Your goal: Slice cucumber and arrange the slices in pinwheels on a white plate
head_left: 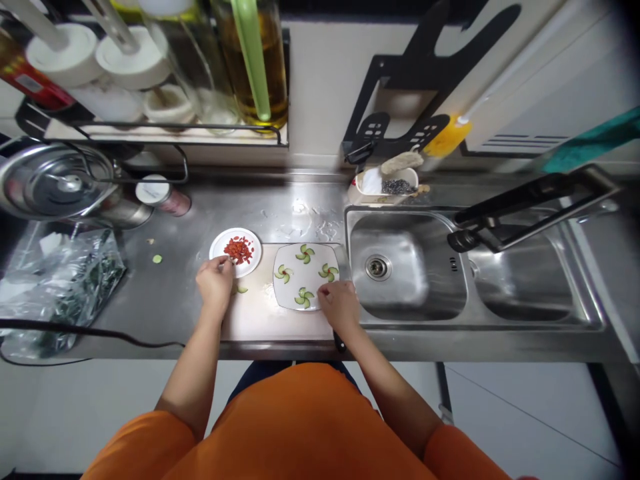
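Observation:
My left hand (215, 285) is at the near left rim of a small white plate (256, 260), its thumb and fingertips pinched together. Whatever the pinch holds is too small to tell. Red goji berries (239, 249) lie heaped on that plate. To the right, a squarish white plate (304, 278) rests on a light cutting board (255, 325). It bears several pinwheel flowers of green cucumber slices (304, 297), and some have red centres. My right hand (340, 303) is closed at the plate's lower right edge, fingertips pressed together; their contents are hidden. A loose cucumber slice (243, 289) lies near my left hand.
A double sink (410, 300) with a black faucet (505, 207) is at the right. On the left are a plastic bag of greens (65, 287), a jar (163, 195) and a metal pot (55, 180). A condiment rack (175, 137) overhangs the back. A dark handle (339, 341) shows beneath my right wrist.

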Demonstrator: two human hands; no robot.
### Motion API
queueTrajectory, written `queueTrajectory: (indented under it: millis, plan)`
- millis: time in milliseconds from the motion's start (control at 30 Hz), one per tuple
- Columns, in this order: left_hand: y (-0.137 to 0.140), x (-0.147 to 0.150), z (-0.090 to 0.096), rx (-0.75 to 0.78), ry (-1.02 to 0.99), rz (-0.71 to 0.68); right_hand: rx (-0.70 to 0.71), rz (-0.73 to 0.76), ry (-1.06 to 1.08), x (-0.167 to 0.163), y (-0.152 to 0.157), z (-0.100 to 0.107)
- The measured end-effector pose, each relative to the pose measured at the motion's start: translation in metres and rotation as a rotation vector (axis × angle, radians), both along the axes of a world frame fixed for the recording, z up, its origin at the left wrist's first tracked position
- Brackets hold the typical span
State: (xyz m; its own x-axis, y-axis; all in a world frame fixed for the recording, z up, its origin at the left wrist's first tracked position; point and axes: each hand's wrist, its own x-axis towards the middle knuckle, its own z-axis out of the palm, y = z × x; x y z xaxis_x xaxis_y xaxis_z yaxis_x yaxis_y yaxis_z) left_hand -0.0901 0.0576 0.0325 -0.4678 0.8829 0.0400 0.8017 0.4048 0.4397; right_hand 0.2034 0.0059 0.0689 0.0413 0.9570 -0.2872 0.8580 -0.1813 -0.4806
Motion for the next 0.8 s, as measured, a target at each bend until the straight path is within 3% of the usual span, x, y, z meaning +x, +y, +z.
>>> queueTrajectory:
  millis: [200, 800]
  plan:
    - [0.016, 0.010, -0.001, -0.066, 0.024, 0.051, -0.010, 0.017, 0.033, -0.006, 0.001, 0.005]
    - [0.022, 0.002, -0.010, -0.047, 0.067, -0.047, -0.039, 0.020, 0.020, -0.005, 0.000, 0.005]
